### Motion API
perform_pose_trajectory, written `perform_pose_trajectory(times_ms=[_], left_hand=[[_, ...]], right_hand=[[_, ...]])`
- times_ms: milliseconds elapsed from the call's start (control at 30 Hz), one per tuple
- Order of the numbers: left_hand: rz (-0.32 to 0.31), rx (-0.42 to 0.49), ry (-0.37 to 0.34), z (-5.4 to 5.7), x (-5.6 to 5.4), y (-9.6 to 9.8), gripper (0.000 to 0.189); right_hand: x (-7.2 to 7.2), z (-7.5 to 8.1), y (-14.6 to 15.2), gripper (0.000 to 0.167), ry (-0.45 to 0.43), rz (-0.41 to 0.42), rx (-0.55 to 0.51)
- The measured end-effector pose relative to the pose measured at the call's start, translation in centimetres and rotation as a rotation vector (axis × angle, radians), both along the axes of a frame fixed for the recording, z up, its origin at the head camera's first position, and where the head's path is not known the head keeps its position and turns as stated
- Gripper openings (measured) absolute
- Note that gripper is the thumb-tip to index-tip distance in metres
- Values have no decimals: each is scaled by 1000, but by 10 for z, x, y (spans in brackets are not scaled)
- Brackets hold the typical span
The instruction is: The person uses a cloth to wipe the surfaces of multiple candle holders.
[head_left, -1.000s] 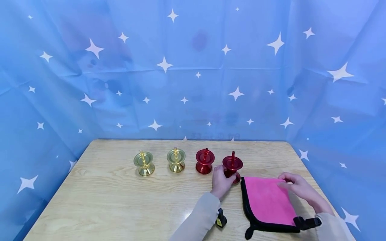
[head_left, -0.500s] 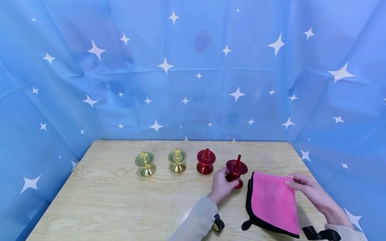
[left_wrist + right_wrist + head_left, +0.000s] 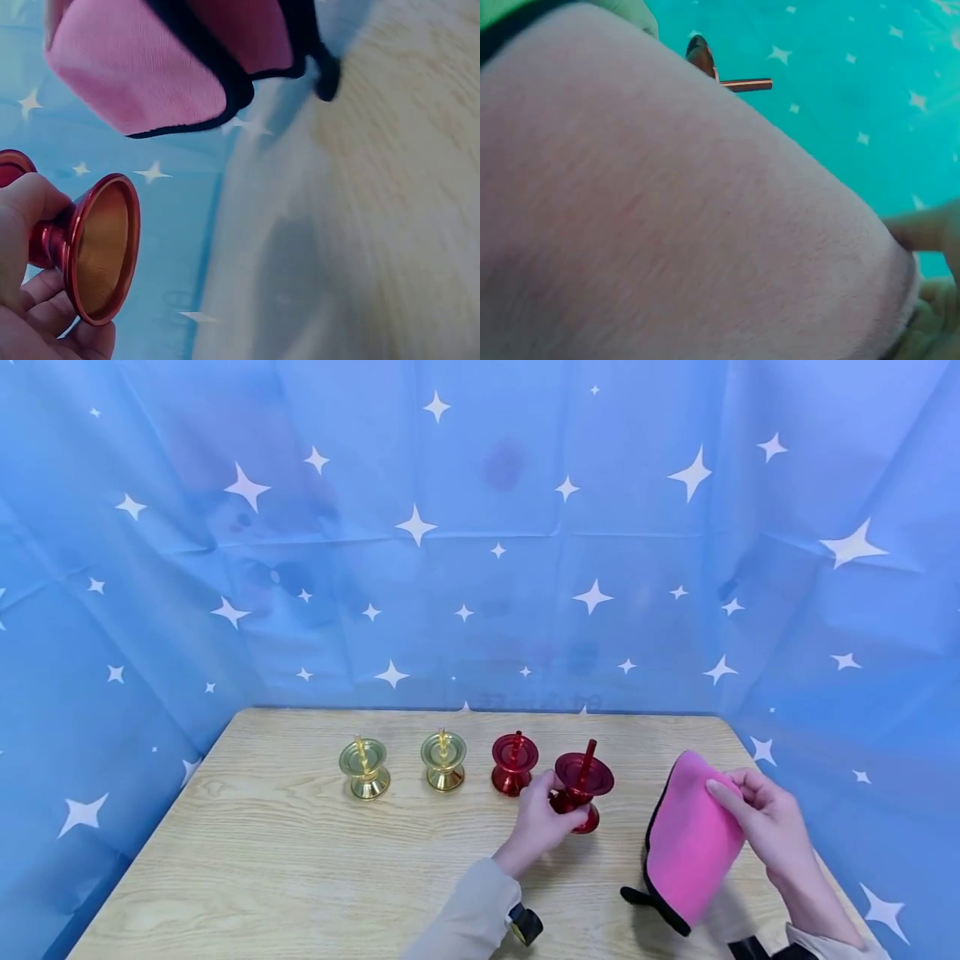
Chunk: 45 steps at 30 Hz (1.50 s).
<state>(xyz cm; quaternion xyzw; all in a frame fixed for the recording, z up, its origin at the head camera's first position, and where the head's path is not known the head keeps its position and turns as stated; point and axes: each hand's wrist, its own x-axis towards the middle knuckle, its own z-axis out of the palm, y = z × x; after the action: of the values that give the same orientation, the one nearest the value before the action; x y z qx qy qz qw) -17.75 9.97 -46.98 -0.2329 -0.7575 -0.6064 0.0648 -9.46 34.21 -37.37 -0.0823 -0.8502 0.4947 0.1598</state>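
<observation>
Near right, the right hand point(image 3: 774, 827) pinches a pink cloth point(image 3: 692, 852). Farther left, the left hand point(image 3: 542, 818) grips a red stand point(image 3: 583, 797) by its waist; holding firmly there should keep the dish point(image 3: 568, 772) and its rod point(image 3: 588, 758) accessible. Beyond, another red stand point(image 3: 512, 777) and two gold stands point(image 3: 446, 776) hold rods.

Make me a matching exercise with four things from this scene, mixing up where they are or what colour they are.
Column one:
1. Pink cloth
2. Leftmost stand
3. Starry backdrop
4. Rightmost stand

Column two:
A. Blue
B. In the left hand
C. In the right hand
D. Gold

Pairs: 1-C, 2-D, 3-A, 4-B
</observation>
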Motion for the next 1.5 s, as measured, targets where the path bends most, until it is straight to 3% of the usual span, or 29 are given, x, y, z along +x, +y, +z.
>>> perform_pose_trajectory(times_ms=[167, 333, 533, 633, 733, 900, 1000, 1300, 1500], left_hand=[[11, 37, -26, 11, 2, -12, 22], [13, 60, -34, 21, 4, -22, 24], [1, 70, -66, 36, 6, -37, 22], [2, 56, -68, 43, 7, -44, 22], [1, 47, -63, 50, 9, -49, 23], [-8, 46, -35, 60, 13, -52, 24], [-11, 53, -17, 65, 15, -52, 23], [21, 40, 2, 74, 19, -54, 23], [110, -49, 126, 81, 19, -58, 26]], right_hand=[[-2, 7, -10, 15, 23, -104, -131], [-3, 10, -17, 14, 46, -152, -400], [-5, 10, -25, 9, 115, -81, -700], [-5, 13, -30, 10, 141, -27, -793], [-5, 16, -37, 9, 148, -29, -781], [-7, 24, -52, 11, 156, -221, -548], [-10, 28, -62, 13, 206, -298, -481], [-18, 40, -87, 19, 396, -221, -496], [-18, 48, -96, 13, 346, -157, -555]])
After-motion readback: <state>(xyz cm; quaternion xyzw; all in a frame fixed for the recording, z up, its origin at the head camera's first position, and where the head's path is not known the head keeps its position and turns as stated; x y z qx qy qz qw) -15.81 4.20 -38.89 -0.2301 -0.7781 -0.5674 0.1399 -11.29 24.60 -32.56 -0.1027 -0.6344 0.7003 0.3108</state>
